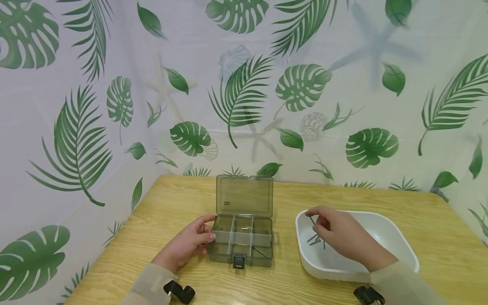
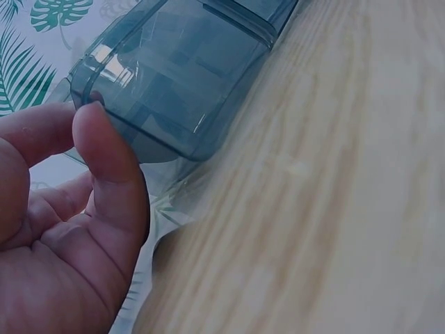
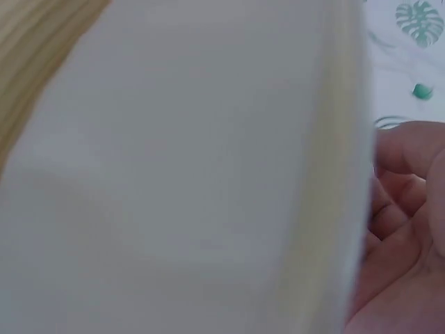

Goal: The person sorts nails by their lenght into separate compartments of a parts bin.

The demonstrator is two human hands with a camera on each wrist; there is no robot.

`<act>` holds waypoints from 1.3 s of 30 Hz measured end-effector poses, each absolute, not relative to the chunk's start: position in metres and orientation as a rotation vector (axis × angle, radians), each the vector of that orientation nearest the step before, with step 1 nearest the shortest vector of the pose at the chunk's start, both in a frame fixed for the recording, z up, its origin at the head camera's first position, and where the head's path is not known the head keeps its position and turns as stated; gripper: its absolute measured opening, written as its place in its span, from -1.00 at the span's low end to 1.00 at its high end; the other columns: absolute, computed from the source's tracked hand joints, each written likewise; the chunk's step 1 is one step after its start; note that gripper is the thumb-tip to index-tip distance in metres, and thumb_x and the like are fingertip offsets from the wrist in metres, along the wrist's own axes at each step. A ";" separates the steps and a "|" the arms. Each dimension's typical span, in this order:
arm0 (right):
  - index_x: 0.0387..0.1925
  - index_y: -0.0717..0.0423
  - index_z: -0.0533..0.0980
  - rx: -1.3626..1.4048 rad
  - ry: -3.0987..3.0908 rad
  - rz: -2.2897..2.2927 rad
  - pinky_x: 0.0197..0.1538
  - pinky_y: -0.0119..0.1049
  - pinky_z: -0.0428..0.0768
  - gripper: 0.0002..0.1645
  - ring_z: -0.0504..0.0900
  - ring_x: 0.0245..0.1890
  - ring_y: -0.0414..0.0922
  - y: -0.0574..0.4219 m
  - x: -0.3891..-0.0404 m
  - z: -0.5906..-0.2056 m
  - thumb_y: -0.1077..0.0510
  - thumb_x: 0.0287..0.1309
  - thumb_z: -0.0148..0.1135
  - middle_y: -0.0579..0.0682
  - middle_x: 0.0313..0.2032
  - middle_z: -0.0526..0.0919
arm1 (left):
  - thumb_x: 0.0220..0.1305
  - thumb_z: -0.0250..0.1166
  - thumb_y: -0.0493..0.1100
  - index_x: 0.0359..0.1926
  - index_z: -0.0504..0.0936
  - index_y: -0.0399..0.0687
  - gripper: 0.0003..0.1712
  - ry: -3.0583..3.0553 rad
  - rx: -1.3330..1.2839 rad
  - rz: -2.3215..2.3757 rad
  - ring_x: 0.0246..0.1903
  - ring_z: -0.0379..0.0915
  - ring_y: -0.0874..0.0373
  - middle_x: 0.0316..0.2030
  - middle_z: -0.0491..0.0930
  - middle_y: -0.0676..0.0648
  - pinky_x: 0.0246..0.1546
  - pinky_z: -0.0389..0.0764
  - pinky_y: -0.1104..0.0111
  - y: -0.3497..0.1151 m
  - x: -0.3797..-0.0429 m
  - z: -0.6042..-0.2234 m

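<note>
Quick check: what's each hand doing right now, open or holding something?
Left hand: holding the compartment box by its left side.
Right hand: pinching a thin dark rod over the white tub.

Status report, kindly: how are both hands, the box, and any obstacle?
Left hand holds box at left side. Right hand over white tub, pinching thin dark rod. Lid open; nothing seen blocking compartments.

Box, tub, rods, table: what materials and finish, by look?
Box: smoky plastic, glossy; see-through, bright glints in the left wrist view.
Tub: probably plastic; opaque white, smooth, soft sheen.
Rods: maybe metal; thin, straight, dark gray, too small to be sure of material or finish.
Table: wood or wood-look laminate; yellowish grain, fairly matte.
</note>
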State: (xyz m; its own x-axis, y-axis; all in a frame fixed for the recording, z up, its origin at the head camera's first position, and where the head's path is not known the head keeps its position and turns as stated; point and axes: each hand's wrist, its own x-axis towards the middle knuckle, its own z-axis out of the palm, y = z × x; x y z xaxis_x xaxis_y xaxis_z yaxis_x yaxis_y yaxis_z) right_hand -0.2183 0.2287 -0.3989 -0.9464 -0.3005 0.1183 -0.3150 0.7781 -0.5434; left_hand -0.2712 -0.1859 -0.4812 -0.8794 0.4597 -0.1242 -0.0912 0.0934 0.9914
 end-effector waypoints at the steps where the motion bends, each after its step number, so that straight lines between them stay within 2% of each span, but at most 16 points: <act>1: 0.22 0.02 0.53 0.533 -2.935 0.912 -0.46 -0.30 0.45 -0.62 0.45 -0.57 -0.22 0.225 -0.217 -0.398 0.16 0.42 0.16 -0.21 -0.46 0.54 | 0.49 0.21 -0.23 0.57 0.09 -0.10 -0.24 1.974 0.360 1.839 -0.45 0.24 0.15 -0.16 0.35 -0.10 -0.46 0.54 0.35 -0.186 -0.271 -0.482; 8: 0.18 -0.02 0.58 0.669 -2.905 0.903 -0.36 -0.31 0.49 -0.63 0.45 -0.51 -0.29 0.198 -0.213 -0.395 0.17 0.38 0.23 -0.27 -0.48 0.53 | 0.50 0.20 -0.24 0.57 0.08 -0.09 -0.25 1.978 0.380 1.839 -0.45 0.25 0.15 -0.17 0.35 -0.10 -0.46 0.55 0.35 -0.186 -0.271 -0.485; 12: 0.17 -0.02 0.59 0.747 -2.887 0.905 -0.37 -0.31 0.48 -0.62 0.44 -0.53 -0.30 0.183 -0.214 -0.396 0.17 0.35 0.29 -0.29 -0.48 0.52 | 0.50 0.21 -0.22 0.57 0.07 -0.09 -0.24 1.978 0.385 1.837 -0.45 0.25 0.15 -0.17 0.35 -0.09 -0.46 0.55 0.35 -0.186 -0.271 -0.486; 19: 0.14 -0.13 0.61 0.799 -2.911 0.888 -0.44 -0.31 0.49 -0.64 0.44 -0.56 -0.29 0.156 -0.217 -0.404 0.19 0.36 0.26 -0.33 -0.47 0.53 | 0.50 0.20 -0.24 0.57 0.08 -0.09 -0.24 1.971 0.385 1.845 -0.45 0.25 0.16 -0.19 0.35 -0.09 -0.47 0.56 0.36 -0.186 -0.272 -0.487; 31: 0.14 0.05 0.61 0.847 -2.948 0.914 -0.44 -0.28 0.48 -0.62 0.39 -0.57 -0.26 0.122 -0.229 -0.411 0.29 0.30 0.22 -0.22 -0.48 0.50 | 0.50 0.20 -0.24 0.57 0.07 -0.10 -0.24 1.961 0.384 1.843 -0.45 0.25 0.16 -0.17 0.35 -0.09 -0.47 0.56 0.37 -0.187 -0.273 -0.483; 39: 0.13 0.02 0.61 0.817 -2.957 0.948 -0.41 -0.26 0.49 -0.63 0.43 -0.52 -0.23 0.119 -0.229 -0.408 0.25 0.30 0.26 -0.23 -0.47 0.51 | 0.50 0.18 -0.26 0.57 0.07 -0.11 -0.25 1.959 0.382 1.833 -0.44 0.25 0.16 -0.19 0.34 -0.09 -0.47 0.55 0.37 -0.187 -0.274 -0.479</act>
